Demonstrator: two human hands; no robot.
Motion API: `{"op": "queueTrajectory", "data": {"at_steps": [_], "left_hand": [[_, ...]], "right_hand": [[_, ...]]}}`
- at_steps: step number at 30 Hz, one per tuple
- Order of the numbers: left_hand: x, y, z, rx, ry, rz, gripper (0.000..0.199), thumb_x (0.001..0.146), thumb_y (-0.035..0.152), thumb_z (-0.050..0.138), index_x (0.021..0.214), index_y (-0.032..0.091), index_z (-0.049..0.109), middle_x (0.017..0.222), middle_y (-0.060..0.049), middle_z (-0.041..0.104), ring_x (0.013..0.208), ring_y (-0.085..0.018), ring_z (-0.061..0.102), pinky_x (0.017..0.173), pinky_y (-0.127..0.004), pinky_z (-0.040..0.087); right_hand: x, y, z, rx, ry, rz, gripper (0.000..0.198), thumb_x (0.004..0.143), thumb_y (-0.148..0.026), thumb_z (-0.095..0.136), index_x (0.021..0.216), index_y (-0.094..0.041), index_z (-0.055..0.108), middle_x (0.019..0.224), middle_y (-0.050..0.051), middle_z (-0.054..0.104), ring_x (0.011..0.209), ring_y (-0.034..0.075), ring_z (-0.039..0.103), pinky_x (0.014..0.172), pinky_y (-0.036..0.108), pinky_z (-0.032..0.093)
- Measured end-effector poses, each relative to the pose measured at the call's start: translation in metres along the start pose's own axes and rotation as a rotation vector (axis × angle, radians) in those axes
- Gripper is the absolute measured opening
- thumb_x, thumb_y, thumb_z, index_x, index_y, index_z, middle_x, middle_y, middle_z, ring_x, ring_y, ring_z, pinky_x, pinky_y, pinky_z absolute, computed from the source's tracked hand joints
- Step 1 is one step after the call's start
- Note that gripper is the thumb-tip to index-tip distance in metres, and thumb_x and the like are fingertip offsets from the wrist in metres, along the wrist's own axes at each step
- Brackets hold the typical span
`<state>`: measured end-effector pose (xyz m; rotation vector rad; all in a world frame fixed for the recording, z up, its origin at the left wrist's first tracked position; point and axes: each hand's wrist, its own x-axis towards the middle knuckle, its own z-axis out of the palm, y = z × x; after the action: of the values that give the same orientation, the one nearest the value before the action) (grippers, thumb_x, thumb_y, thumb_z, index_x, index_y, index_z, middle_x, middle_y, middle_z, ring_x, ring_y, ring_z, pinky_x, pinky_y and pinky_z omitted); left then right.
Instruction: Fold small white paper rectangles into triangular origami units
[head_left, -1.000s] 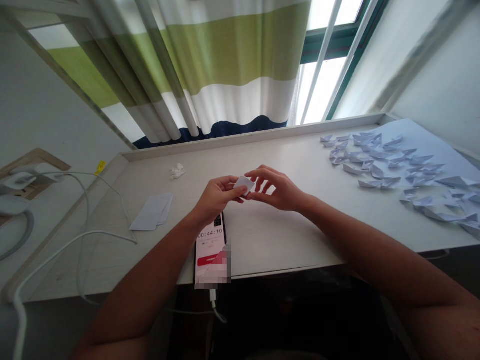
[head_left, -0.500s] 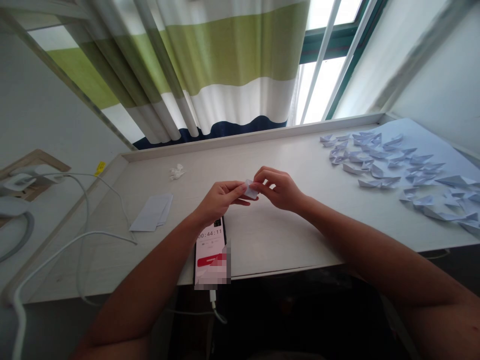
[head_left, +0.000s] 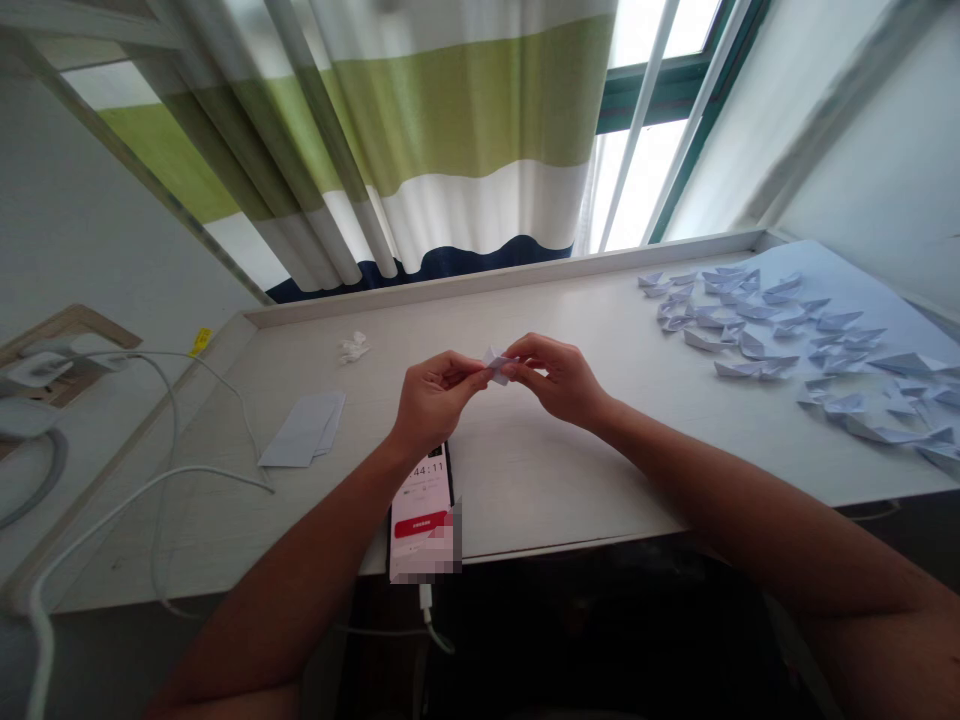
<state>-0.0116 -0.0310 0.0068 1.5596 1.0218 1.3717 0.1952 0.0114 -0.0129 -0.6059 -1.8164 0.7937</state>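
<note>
Desk [head_left: 555, 480]: pale, wood-grained, with a raised strip along its back edge. Phone [head_left: 424, 490]: face up at the front edge, left of the middle, screen lit with digits and a red bar, one part pixelated; white charging plug [head_left: 426, 596] in its lower end. Crumpled white scrap [head_left: 353, 348]: near the back left corner. Yellow tag [head_left: 201, 341]: just beside that corner. White cable [head_left: 187, 469]: looped over the left edge. Outlet panel [head_left: 94, 328]: left of the desk, adapters attached. Curtain [head_left: 480, 120]: green, white and navy bands, behind the back edge. Window [head_left: 652, 170]: green-framed, barred, beyond the back edge's right part.
</note>
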Motion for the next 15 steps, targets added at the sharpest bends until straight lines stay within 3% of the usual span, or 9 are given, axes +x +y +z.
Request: {"op": "queueTrajectory", "data": {"at_steps": [4,8,10,15], "left_hand": [[0.000,0.006,-0.002,0.006,0.019,-0.023,0.035,0.077,0.044,0.098,0.090,0.017,0.081,0.084,-0.007,0.084,0.079,-0.021,0.080,0.081,-0.037,0.067],[0.000,0.010,-0.003,-0.012,-0.017,-0.100,0.056,0.077,0.042,0.099,0.123,0.018,0.078,0.088,-0.006,0.085,0.083,-0.023,0.082,0.083,-0.038,0.067],[0.001,0.011,-0.004,-0.016,-0.040,-0.163,0.063,0.076,0.042,0.099,0.129,0.017,0.077,0.092,-0.008,0.086,0.087,-0.024,0.083,0.087,-0.040,0.067],[0.003,0.011,-0.003,-0.067,-0.060,-0.271,0.044,0.073,0.041,0.100,0.106,0.015,0.086,0.093,-0.011,0.087,0.087,-0.024,0.082,0.085,-0.038,0.065]], "right_hand": [[0.000,-0.001,0.001,0.084,0.008,0.064,0.036,0.099,-0.056,0.076,0.096,-0.021,0.078,0.091,0.006,0.083,0.083,0.020,0.078,0.079,0.039,0.067],[-0.002,-0.001,0.002,0.064,0.046,0.096,0.038,0.098,-0.058,0.077,0.091,-0.020,0.077,0.088,0.006,0.082,0.081,0.021,0.078,0.078,0.040,0.066],[-0.002,-0.001,0.003,0.027,0.055,0.098,0.040,0.099,-0.059,0.076,0.090,-0.020,0.076,0.087,0.006,0.082,0.079,0.020,0.077,0.077,0.040,0.066],[-0.004,0.001,0.010,0.075,0.125,0.112,0.040,0.093,-0.060,0.082,0.094,-0.021,0.073,0.088,0.005,0.081,0.081,0.020,0.077,0.079,0.041,0.066]]}}
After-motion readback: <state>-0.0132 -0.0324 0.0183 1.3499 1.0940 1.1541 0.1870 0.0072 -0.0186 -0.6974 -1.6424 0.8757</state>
